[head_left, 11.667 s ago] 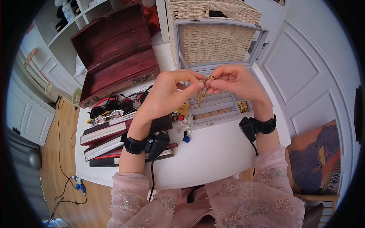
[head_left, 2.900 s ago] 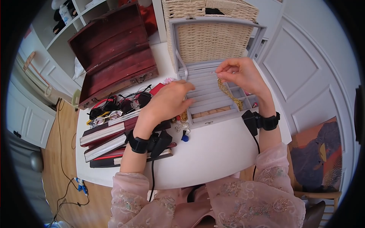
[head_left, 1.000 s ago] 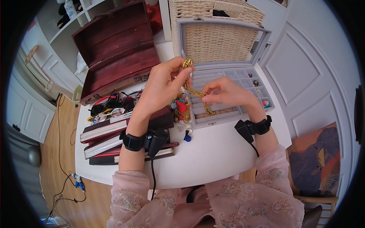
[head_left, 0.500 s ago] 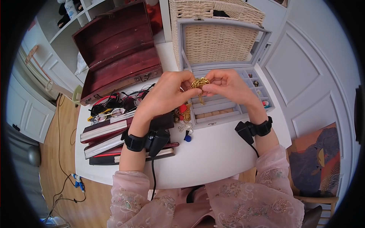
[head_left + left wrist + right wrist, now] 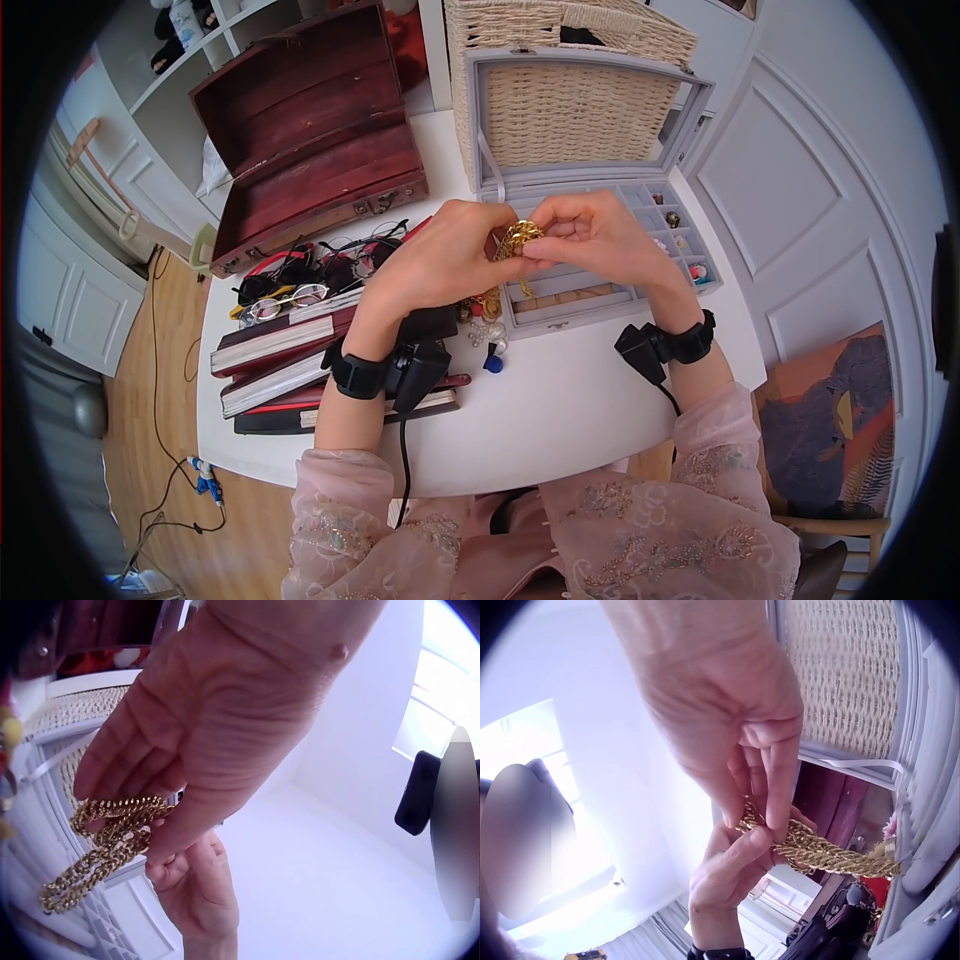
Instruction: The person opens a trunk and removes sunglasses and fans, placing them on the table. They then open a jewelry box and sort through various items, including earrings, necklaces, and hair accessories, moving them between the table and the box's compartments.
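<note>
A thick gold chain (image 5: 520, 237) is bunched up between my two hands over the open grey jewellery box (image 5: 545, 325). My left hand (image 5: 440, 255) pinches it between thumb and fingers, and loops dangle below, as the left wrist view shows along the chain (image 5: 97, 855). Fingertips of my right hand (image 5: 605, 240) grip the other part, close against the left thumb. In the right wrist view the folded chain (image 5: 832, 856) hangs as a thick bundle over the box's padded ring rows. Both hands hide part of these rows.
Left of the box lie a pile of jewellery (image 5: 490, 305) and a blue-ended piece (image 5: 493, 364). Further left are sunglasses (image 5: 290, 298), stacked books (image 5: 280, 385) and an open red case (image 5: 320, 195). A wicker basket (image 5: 580, 110) stands behind the raised lid.
My right hand lifted the gold chain from the box's front right. A second ago it stretched between both hands; now they have come together and it is gathered into folds.
</note>
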